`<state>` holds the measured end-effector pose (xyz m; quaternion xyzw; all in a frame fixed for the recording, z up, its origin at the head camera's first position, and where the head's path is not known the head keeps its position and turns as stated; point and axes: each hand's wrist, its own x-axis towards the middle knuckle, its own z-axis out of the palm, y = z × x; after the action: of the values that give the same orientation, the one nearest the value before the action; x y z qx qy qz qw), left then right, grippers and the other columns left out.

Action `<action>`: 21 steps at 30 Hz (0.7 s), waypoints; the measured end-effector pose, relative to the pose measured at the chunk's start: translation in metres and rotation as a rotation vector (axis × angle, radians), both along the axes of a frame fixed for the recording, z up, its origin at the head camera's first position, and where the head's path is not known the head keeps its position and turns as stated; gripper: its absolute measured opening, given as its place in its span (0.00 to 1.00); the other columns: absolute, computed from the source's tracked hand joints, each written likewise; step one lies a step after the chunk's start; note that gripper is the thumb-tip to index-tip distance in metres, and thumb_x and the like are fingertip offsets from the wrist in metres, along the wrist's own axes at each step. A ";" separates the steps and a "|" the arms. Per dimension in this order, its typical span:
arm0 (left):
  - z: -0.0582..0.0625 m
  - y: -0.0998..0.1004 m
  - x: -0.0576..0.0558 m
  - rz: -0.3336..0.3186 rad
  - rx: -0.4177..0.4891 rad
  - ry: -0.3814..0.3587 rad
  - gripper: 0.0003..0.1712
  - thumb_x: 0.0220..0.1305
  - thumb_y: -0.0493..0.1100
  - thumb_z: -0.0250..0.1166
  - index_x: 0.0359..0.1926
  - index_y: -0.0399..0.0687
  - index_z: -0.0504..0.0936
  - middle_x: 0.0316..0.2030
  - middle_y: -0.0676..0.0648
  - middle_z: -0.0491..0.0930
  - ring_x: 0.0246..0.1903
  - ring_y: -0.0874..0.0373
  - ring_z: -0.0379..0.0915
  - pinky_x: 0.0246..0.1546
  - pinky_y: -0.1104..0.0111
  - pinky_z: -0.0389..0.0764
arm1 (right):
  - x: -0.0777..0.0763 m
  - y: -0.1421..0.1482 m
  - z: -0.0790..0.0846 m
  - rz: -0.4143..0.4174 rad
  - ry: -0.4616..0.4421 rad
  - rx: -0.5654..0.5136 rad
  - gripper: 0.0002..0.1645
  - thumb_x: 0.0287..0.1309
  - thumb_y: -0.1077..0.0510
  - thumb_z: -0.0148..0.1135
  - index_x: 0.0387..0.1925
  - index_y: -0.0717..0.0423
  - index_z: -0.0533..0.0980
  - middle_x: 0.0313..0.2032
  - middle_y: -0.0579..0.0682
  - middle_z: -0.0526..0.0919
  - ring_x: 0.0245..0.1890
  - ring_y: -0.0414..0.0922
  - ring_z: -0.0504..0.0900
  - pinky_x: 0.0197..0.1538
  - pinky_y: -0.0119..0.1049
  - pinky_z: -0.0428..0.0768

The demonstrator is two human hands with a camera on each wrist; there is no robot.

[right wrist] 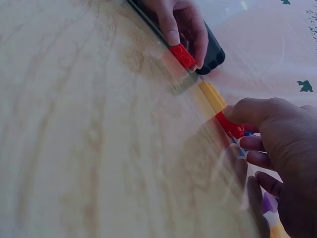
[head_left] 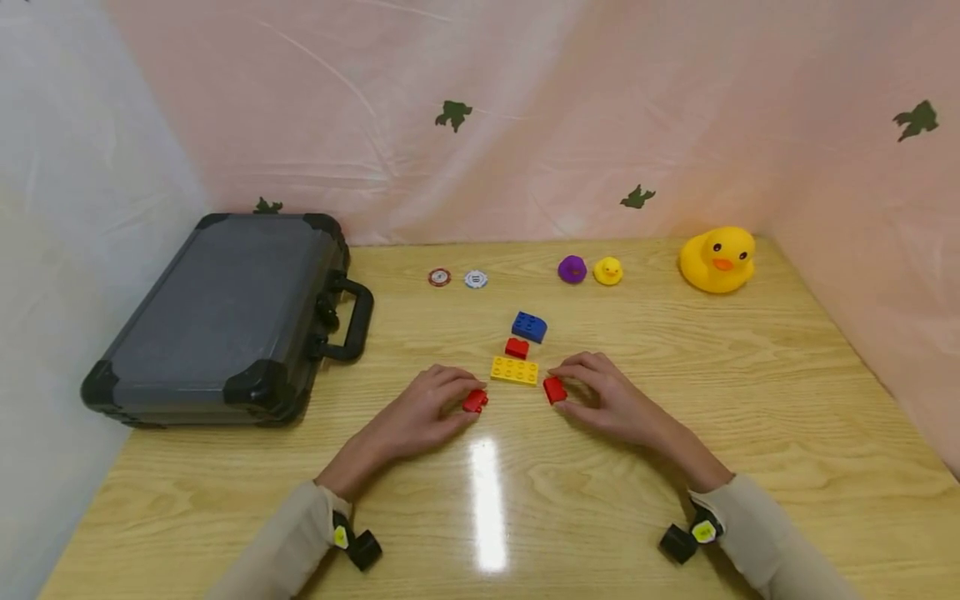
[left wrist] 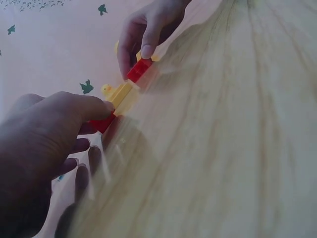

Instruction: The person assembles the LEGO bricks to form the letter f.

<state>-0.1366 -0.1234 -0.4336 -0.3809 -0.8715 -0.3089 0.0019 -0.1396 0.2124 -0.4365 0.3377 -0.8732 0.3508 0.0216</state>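
My left hand [head_left: 435, 410] pinches a small red toy brick [head_left: 474, 401] between thumb and fingers, its studs turned to the right. To its right, my right hand [head_left: 609, 402] pinches another red toy brick [head_left: 554, 389] in the same way. Between and just behind them lies a yellow toy brick [head_left: 514, 371] with its studs up. A third red brick [head_left: 517, 347] sits behind the yellow one, and a blue brick [head_left: 529, 327] with one rounded end lies behind that. In the left wrist view the held red brick [left wrist: 105, 123] is partly covered by the thumb.
A grey case [head_left: 217, 304] with a black handle [head_left: 356, 321] stands at the left. Along the back lie a red-rimmed chip [head_left: 439, 277], a white-and-blue chip [head_left: 476, 279], a purple duck [head_left: 572, 269], a small yellow duck [head_left: 608, 271] and a large yellow duck [head_left: 716, 260]. Fabric walls enclose the table.
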 end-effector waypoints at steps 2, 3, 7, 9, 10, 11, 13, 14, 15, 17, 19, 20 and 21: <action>0.000 0.000 -0.001 -0.006 -0.003 0.010 0.22 0.70 0.45 0.69 0.62 0.45 0.82 0.59 0.46 0.80 0.60 0.51 0.71 0.62 0.53 0.72 | 0.000 0.000 0.000 0.002 0.006 -0.003 0.23 0.62 0.61 0.73 0.58 0.58 0.81 0.57 0.54 0.78 0.57 0.53 0.73 0.59 0.56 0.75; -0.001 -0.001 -0.001 -0.007 -0.004 0.014 0.22 0.70 0.45 0.69 0.62 0.45 0.82 0.59 0.46 0.80 0.59 0.52 0.72 0.62 0.53 0.72 | 0.000 0.000 -0.001 0.003 0.009 -0.004 0.23 0.62 0.61 0.73 0.58 0.58 0.81 0.56 0.54 0.79 0.57 0.52 0.73 0.59 0.56 0.75; -0.001 -0.001 -0.002 -0.006 -0.009 0.017 0.22 0.71 0.46 0.69 0.62 0.45 0.82 0.59 0.47 0.80 0.59 0.52 0.72 0.61 0.53 0.73 | -0.001 0.000 -0.001 0.008 0.009 -0.010 0.22 0.62 0.62 0.73 0.57 0.57 0.82 0.56 0.53 0.79 0.57 0.52 0.73 0.59 0.55 0.75; -0.002 -0.001 -0.002 -0.004 -0.011 0.018 0.22 0.71 0.47 0.69 0.62 0.45 0.82 0.58 0.47 0.80 0.58 0.52 0.72 0.61 0.53 0.73 | -0.001 0.000 -0.001 0.011 0.010 -0.013 0.21 0.62 0.62 0.73 0.57 0.57 0.82 0.56 0.53 0.79 0.57 0.52 0.73 0.59 0.55 0.75; -0.002 -0.001 -0.002 -0.003 -0.012 0.020 0.23 0.71 0.48 0.69 0.62 0.45 0.82 0.58 0.47 0.80 0.58 0.52 0.72 0.61 0.53 0.73 | -0.001 0.000 -0.001 0.012 0.014 -0.015 0.21 0.62 0.62 0.73 0.57 0.57 0.82 0.56 0.53 0.79 0.57 0.52 0.73 0.59 0.55 0.75; -0.002 -0.001 -0.003 -0.003 -0.012 0.023 0.23 0.71 0.48 0.69 0.62 0.45 0.82 0.58 0.47 0.80 0.58 0.52 0.72 0.60 0.53 0.73 | -0.001 0.000 -0.001 0.014 0.019 -0.017 0.21 0.62 0.63 0.73 0.56 0.57 0.82 0.56 0.53 0.79 0.57 0.52 0.73 0.59 0.54 0.75; -0.003 -0.001 -0.003 -0.003 -0.016 0.032 0.23 0.71 0.48 0.69 0.62 0.46 0.82 0.57 0.48 0.80 0.57 0.53 0.72 0.60 0.53 0.73 | -0.001 -0.001 -0.001 0.015 0.032 -0.019 0.21 0.61 0.63 0.74 0.55 0.58 0.82 0.55 0.53 0.79 0.57 0.52 0.74 0.59 0.54 0.75; -0.003 -0.001 -0.003 -0.003 -0.018 0.037 0.23 0.71 0.48 0.69 0.62 0.46 0.82 0.56 0.48 0.80 0.57 0.53 0.72 0.60 0.53 0.73 | -0.001 -0.001 -0.001 0.015 0.035 -0.020 0.20 0.61 0.63 0.74 0.55 0.58 0.82 0.55 0.53 0.79 0.56 0.52 0.74 0.58 0.54 0.76; -0.003 -0.001 -0.003 -0.003 -0.022 0.042 0.23 0.71 0.49 0.69 0.63 0.47 0.82 0.56 0.48 0.80 0.56 0.53 0.72 0.59 0.53 0.73 | 0.000 -0.001 -0.001 0.014 0.037 -0.021 0.20 0.61 0.63 0.74 0.55 0.58 0.82 0.55 0.53 0.79 0.56 0.52 0.74 0.58 0.54 0.76; -0.003 0.000 -0.003 -0.001 -0.029 0.051 0.23 0.71 0.49 0.69 0.63 0.48 0.82 0.55 0.48 0.80 0.55 0.53 0.72 0.58 0.54 0.73 | 0.000 -0.001 -0.001 0.010 0.036 -0.022 0.20 0.60 0.62 0.74 0.54 0.57 0.83 0.55 0.53 0.79 0.56 0.51 0.74 0.58 0.53 0.76; -0.004 0.001 -0.003 0.003 -0.038 0.055 0.23 0.71 0.50 0.69 0.63 0.48 0.82 0.54 0.48 0.79 0.55 0.53 0.71 0.57 0.53 0.72 | 0.000 -0.002 -0.001 0.006 0.029 -0.024 0.19 0.60 0.62 0.75 0.54 0.56 0.83 0.55 0.52 0.80 0.56 0.51 0.74 0.58 0.53 0.76; -0.004 0.001 -0.003 0.005 -0.043 0.057 0.23 0.71 0.50 0.68 0.63 0.49 0.82 0.54 0.48 0.79 0.54 0.53 0.71 0.57 0.53 0.72 | 0.000 -0.002 -0.001 0.005 0.028 -0.026 0.19 0.60 0.62 0.75 0.54 0.56 0.83 0.55 0.52 0.80 0.56 0.51 0.74 0.58 0.53 0.76; -0.004 0.002 -0.003 0.008 -0.047 0.058 0.23 0.72 0.50 0.68 0.63 0.49 0.82 0.54 0.48 0.79 0.54 0.52 0.71 0.57 0.53 0.71 | 0.000 -0.002 -0.001 0.004 0.028 -0.028 0.19 0.60 0.62 0.75 0.53 0.56 0.83 0.55 0.52 0.80 0.56 0.51 0.74 0.58 0.53 0.76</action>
<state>-0.1392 -0.1219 -0.4381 -0.3861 -0.8796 -0.2771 0.0192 -0.1392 0.2107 -0.4372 0.3440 -0.8671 0.3582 0.0379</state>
